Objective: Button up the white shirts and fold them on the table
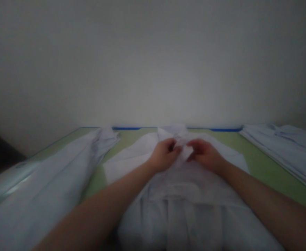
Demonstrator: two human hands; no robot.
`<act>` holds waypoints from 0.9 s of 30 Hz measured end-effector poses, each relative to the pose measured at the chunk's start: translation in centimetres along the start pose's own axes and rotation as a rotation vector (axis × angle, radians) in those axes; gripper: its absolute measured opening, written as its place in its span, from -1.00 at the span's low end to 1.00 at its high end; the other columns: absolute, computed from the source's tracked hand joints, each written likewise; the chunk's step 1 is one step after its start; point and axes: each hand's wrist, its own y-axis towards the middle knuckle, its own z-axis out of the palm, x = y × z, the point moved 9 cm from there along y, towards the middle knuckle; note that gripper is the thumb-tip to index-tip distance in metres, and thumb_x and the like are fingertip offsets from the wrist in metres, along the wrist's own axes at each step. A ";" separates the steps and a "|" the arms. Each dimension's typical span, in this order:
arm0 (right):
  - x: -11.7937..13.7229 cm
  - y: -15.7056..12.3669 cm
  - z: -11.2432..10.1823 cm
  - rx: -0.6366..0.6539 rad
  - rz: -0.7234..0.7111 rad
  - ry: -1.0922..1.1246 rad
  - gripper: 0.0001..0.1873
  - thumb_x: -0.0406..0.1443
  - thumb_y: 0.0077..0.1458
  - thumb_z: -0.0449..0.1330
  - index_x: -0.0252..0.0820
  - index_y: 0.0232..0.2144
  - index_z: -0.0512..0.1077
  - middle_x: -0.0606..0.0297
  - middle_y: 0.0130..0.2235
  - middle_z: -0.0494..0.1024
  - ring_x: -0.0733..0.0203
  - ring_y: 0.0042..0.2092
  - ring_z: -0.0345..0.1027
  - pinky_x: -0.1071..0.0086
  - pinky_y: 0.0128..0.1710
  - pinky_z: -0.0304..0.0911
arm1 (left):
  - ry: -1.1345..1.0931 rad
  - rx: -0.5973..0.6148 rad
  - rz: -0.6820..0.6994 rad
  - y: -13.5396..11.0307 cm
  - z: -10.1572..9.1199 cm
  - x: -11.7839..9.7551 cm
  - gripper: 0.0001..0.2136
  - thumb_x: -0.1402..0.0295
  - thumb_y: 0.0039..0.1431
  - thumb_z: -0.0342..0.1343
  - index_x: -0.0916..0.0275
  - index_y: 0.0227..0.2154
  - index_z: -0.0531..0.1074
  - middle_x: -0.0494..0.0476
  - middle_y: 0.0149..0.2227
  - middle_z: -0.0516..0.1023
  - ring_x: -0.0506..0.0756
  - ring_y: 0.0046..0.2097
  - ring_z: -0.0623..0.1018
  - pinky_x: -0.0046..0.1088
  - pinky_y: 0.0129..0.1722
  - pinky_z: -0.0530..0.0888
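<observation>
A pale white shirt (184,188) lies spread flat on the green table (262,164) in front of me, collar (172,130) at the far end. My left hand (164,153) and my right hand (205,153) meet just below the collar. Both hands have their fingers curled and pinch the shirt's front fabric between them. The picture is dim and soft, so small parts such as buttons cannot be made out.
More pale garments (51,181) lie heaped along the left of the table. A flat stack of folded pale shirts (285,146) sits at the right. A blue strip (226,129) edges the table's far side against a plain wall.
</observation>
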 end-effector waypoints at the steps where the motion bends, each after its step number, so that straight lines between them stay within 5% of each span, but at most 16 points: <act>1: 0.3 0.1 -0.2 -0.021 -0.014 -0.075 -0.59 -0.36 -0.21 0.29 -0.10 -0.21 0.39 0.31 -0.30 0.52 0.24 -0.28 0.42 0.31 -0.22 0.34 | -0.009 0.004 -0.004 0.1 0.1 0.2 -0.74 0.14 0.13 -0.03 0.23 -0.37 0.41 0.06 -0.49 0.46 0.00 -0.47 0.40 -0.51 -0.52 0.28; 6: 1.1 0.4 -0.3 -0.031 -0.011 -0.436 -0.85 -0.22 -0.08 0.23 -0.18 -0.43 0.48 0.30 -0.41 0.52 0.26 -0.35 0.38 0.38 -0.29 0.29 | -0.010 -0.010 0.029 0.1 0.2 -0.1 -0.74 0.14 0.12 0.01 0.25 -0.41 0.41 0.05 -0.48 0.46 -0.02 -0.46 0.40 -0.54 -0.50 0.29; 9: 1.1 0.6 -0.3 -0.031 -0.001 -0.580 -0.71 -0.12 0.02 0.13 -0.22 -0.54 0.43 0.31 -0.51 0.47 0.30 -0.43 0.32 0.45 -0.40 0.23 | -0.027 -0.047 0.052 0.0 -0.1 -0.7 -0.76 0.18 0.12 0.02 0.26 -0.39 0.44 0.04 -0.47 0.48 -0.03 -0.44 0.41 -0.56 -0.49 0.30; 19: 1.2 0.7 -0.8 -0.131 0.017 -0.583 -0.69 -0.11 0.01 0.12 -0.22 -0.59 0.35 0.37 -0.59 0.37 0.34 -0.52 0.22 0.49 -0.52 0.14 | 0.095 -0.141 0.256 -1.1 -1.3 -4.1 -0.81 0.32 0.09 0.08 0.23 -0.26 0.51 0.08 -0.43 0.47 -0.04 -0.42 0.41 -0.56 -0.43 0.34; 23: 1.7 0.7 0.2 -0.055 -0.069 -0.515 -0.80 -0.18 -0.03 0.18 -0.21 -0.48 0.39 0.35 -0.48 0.45 0.31 -0.42 0.30 0.47 -0.42 0.21 | 0.111 -0.100 0.204 -0.7 -0.7 -3.5 -0.83 0.34 0.11 0.05 0.21 -0.29 0.52 0.07 -0.43 0.50 -0.02 -0.40 0.43 -0.56 -0.42 0.33; 27: 2.6 0.3 -0.2 -0.172 -0.159 -0.682 -0.84 -0.21 -0.01 0.18 -0.20 -0.46 0.43 0.35 -0.48 0.46 0.31 -0.41 0.30 0.48 -0.43 0.17 | 0.108 -0.067 0.148 -0.4 -0.3 -2.9 -0.82 0.33 0.12 0.04 0.22 -0.32 0.53 0.07 -0.43 0.52 -0.01 -0.40 0.44 -0.55 -0.44 0.32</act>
